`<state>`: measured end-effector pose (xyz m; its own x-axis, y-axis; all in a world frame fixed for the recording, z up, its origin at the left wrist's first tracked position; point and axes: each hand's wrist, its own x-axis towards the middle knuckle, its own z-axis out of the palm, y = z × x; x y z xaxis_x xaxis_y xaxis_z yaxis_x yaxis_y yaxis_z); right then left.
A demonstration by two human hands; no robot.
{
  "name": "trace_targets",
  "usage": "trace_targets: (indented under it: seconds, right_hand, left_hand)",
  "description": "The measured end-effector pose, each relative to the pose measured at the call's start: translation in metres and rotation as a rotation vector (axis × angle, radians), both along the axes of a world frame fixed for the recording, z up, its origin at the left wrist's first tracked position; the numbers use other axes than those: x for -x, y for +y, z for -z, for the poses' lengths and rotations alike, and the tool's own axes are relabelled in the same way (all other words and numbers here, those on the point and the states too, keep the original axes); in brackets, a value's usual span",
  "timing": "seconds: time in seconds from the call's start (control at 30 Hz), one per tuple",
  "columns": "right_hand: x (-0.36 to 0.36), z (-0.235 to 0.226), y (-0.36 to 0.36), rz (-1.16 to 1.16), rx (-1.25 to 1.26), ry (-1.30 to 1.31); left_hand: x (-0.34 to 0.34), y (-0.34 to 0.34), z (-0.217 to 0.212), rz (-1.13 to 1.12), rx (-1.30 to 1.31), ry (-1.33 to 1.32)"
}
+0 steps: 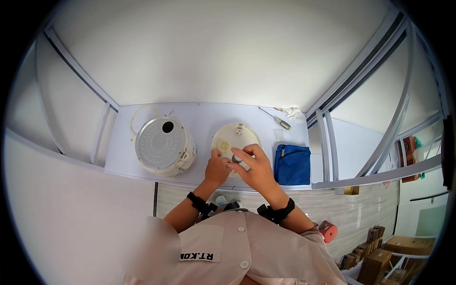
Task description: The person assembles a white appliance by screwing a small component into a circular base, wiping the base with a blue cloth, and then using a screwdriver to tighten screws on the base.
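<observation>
A beige buttoned shirt (244, 247) lies nearest the camera, and beyond it two forearms with black wrist straps (196, 203) reach over a white workbench (199, 113). The left hand (217, 170) and right hand (259, 171) meet above the near part of a cream plastic cover (249, 137), which lies in the middle of the bench, a yellowish wheel-shaped part (223, 146) on it. The left fingers are curled; the right thumb and forefinger are spread around a small grey piece (235, 159). I cannot tell whether either hand grips it. The step in hand looks like close fingertip work on the cover, and the next move seems to call for a fine pinch with the cover kept steady. A rice-cooker-like appliance (161, 142) stands to the left; a screwdriver (282, 123) and blue pouch (292, 166) lie to the right.
</observation>
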<state>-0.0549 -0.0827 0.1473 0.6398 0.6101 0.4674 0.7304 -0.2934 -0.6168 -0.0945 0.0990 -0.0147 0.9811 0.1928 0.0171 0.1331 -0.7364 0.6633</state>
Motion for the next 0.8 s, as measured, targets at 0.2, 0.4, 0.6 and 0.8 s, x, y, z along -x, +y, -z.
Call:
trace_targets:
  seconds: [0.2,0.4,0.6,0.8]
  right_hand:
    - [0.0,0.001,0.005,-0.009,-0.166,0.031]
    - [-0.004,0.009,-0.002,0.0,-0.013,0.033]
    - [-0.002,0.005,0.011,-0.037,-0.219,0.026]
    - [-0.002,0.008,0.011,-0.029,-0.092,-0.038]
  left_hand:
    - [0.002,-0.002,-0.009,-0.022,0.044,0.024]
    - [0.001,-0.001,0.001,-0.029,0.012,0.01]
    - [0.004,0.0,-0.001,-0.016,0.058,0.001]
    - [0.002,0.0,0.003,-0.013,-0.024,-0.039]
